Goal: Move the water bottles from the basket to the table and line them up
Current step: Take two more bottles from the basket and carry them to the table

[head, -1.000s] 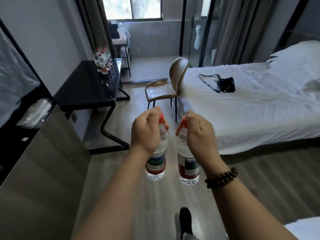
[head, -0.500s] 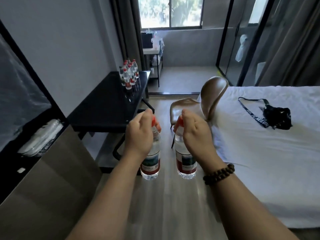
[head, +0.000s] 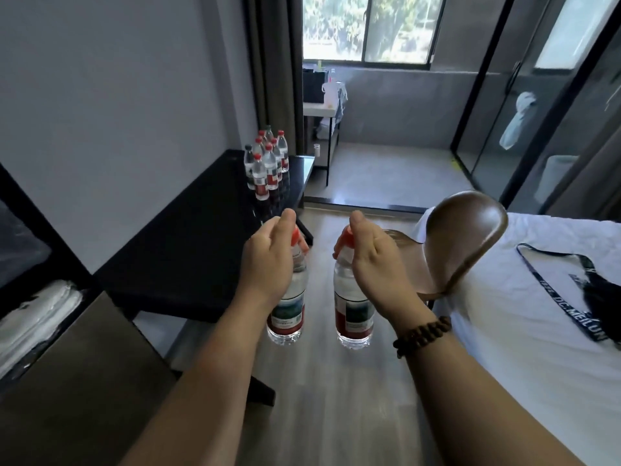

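Observation:
My left hand [head: 268, 260] grips a clear water bottle [head: 287, 311] by its neck, just under the red cap. My right hand [head: 368, 257] holds a second water bottle [head: 353, 314] the same way. Both bottles hang upright over the wooden floor, side by side and a little apart. The black table [head: 188, 237] stands ahead on the left, against the wall. Several red-capped bottles [head: 267, 163] stand in a tight group at its far end. No basket shows in this view.
A brown chair [head: 463, 237] stands to the right of the table, its back against the white bed [head: 544, 331]. A black strap and bag [head: 605, 297] lie on the bed. A dark cabinet [head: 67, 364] is near left. Open floor runs between table and chair.
The view has moved forward and turned left, so the table and chair are nearer and larger. Both hands still carry their bottles at the same height, slightly further apart.

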Motion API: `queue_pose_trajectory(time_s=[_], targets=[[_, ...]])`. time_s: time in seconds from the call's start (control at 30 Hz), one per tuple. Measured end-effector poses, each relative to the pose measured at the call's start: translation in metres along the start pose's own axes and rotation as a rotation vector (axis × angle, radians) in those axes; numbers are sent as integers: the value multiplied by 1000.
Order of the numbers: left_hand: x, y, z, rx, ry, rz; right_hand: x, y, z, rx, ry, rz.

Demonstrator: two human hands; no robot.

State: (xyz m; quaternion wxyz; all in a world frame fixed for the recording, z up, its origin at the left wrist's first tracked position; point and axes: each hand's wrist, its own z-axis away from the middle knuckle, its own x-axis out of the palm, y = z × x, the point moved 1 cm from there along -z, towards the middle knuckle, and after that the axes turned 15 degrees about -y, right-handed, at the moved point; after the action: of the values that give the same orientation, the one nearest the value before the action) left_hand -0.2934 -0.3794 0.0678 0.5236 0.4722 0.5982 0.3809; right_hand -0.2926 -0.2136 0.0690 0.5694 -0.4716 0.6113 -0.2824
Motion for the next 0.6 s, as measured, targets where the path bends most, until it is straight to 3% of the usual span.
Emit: queue_pose_trajectory(time_s=[0.27,0.6], targets=[[-27,-31,-149,-42,-2,-80,5,33,-159,67,-75,-52],[-60,-101,-345,-169,125,-174,30,98,-394,8,-417,-147]])
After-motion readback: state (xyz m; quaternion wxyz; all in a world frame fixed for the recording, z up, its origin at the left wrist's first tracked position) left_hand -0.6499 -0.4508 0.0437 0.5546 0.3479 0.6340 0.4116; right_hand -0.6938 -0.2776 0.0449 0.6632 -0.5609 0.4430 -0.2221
